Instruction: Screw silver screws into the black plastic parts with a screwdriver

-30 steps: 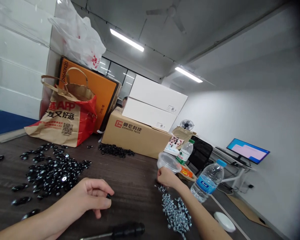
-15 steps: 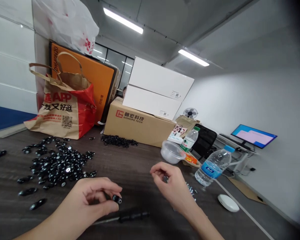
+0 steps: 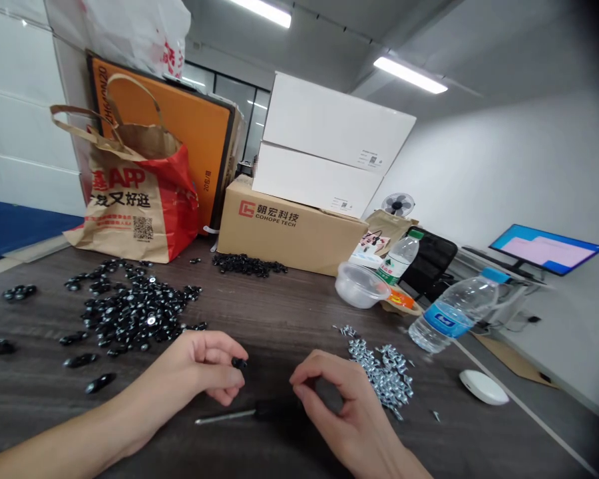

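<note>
Between the thumb and fingers of my left hand (image 3: 207, 369) is a small black cylindrical part (image 3: 239, 363), its end poking out toward the right. My right hand (image 3: 339, 406) is pinched shut at the fingertips, a short gap away from that part. Whatever the pinch holds is too small or hidden to make out. Below both hands a screwdriver (image 3: 227, 418) lies on the dark table, its metal shaft pointing left and its black handle in shadow near my right hand. A heap of silver screws (image 3: 384, 376) lies just beyond my right hand.
Left of centre spreads a large pile of black parts (image 3: 134, 309), with a smaller black pile (image 3: 249, 265) by the cardboard box (image 3: 289, 233). A paper bag (image 3: 134, 193) stands behind. On the right are a plastic tub (image 3: 360, 286), water bottle (image 3: 449, 316) and white mouse-like object (image 3: 484, 387).
My right hand has come back from over the screws, which now show, and is pinched nearer my left hand. The black part in my left hand has turned. The camera view has shifted.
</note>
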The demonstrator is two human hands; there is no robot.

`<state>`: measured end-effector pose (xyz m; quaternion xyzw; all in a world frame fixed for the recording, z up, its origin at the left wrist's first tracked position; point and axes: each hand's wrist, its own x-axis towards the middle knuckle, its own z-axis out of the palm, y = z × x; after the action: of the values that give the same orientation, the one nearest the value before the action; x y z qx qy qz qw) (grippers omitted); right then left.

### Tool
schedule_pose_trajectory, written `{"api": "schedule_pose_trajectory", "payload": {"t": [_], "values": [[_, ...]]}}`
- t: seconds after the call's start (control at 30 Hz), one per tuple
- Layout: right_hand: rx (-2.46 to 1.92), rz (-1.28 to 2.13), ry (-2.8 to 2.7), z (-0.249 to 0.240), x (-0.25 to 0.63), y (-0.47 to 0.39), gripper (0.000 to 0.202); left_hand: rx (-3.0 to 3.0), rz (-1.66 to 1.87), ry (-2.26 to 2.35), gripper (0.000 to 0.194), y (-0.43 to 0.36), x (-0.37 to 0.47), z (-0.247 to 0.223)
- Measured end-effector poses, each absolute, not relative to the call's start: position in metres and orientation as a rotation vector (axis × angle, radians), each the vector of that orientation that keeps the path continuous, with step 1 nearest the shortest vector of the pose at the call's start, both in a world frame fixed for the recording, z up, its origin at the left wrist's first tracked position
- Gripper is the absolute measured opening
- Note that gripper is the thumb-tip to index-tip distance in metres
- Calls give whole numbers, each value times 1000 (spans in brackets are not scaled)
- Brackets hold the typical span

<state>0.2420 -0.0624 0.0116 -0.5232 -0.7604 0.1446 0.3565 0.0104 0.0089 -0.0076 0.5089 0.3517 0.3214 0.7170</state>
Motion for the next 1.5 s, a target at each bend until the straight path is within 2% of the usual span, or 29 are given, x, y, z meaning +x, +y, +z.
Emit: {"api": "schedule_pose_trajectory", "payload": {"t": [0.17,0.33,0.47,0.57,0.93,1.17,1.5], "values": [[-1313,464,-1974,12,244,-61,14,1128,779,801,29,6,6,-4],[-1244,606,-1957,12,240,-68,12,1097,677,725,14,-6,12,-5],[-1117,817,-1852,10,234,-72,10,1052,648,702,20,-12,16,-12],[-1032,901,-1766,8,229,-74,10,1085,640,676,18,-15,18,-19],[-1013,954,-1697,7,220,-72,11,1146,710,740,7,-27,24,-17],[-1007,975,-1695,8,219,-72,12,1234,691,731,9,-28,23,-18],[-959,806,-1764,3,218,-75,12,1284,723,752,14,-36,23,-9]]}}
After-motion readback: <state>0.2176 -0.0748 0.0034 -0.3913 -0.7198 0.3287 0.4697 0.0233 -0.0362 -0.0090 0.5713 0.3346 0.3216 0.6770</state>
